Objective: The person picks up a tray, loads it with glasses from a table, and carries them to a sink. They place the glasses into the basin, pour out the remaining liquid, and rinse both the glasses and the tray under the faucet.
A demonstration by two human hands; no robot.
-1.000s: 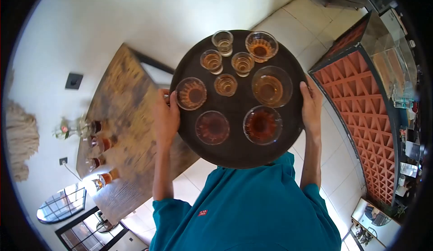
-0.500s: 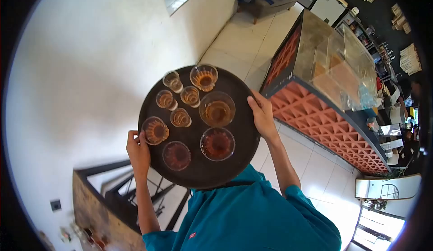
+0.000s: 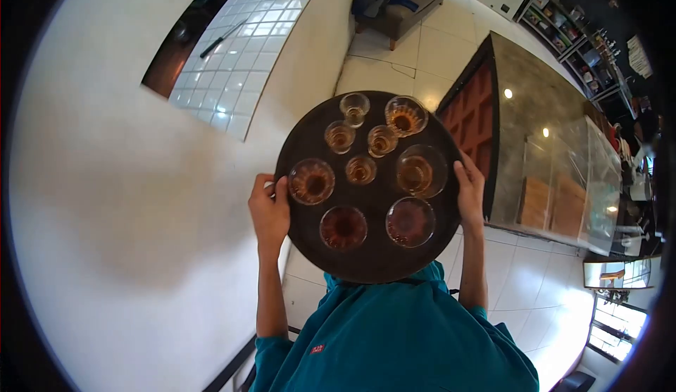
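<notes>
A round dark tray (image 3: 373, 258) is held level before my teal shirt. My left hand (image 3: 270, 209) grips its left rim, thumb on top beside a glass of amber drink (image 3: 312, 181). On the right rim, my right hand (image 3: 470, 186) holds on with its thumb over the edge, near a wide glass (image 3: 421, 171). Several glasses of amber or reddish liquid stand on the tray. Two with dark red drink, one on the left (image 3: 343, 228) and one on the right (image 3: 410, 221), are closest to me. The fingers under the tray are hidden.
A counter (image 3: 510, 131) with a clear case stands to the right. On the left, a white wall (image 3: 120, 181) has an opening with a white tiled ledge (image 3: 243, 61) and a knife on it. A bench (image 3: 408, 15) with dark clothing is ahead, on a tiled floor.
The tray and both hands have shifted right in view. The tiled ledge now shows more fully, the counter appears closer, and the wooden table at lower left has left the view.
</notes>
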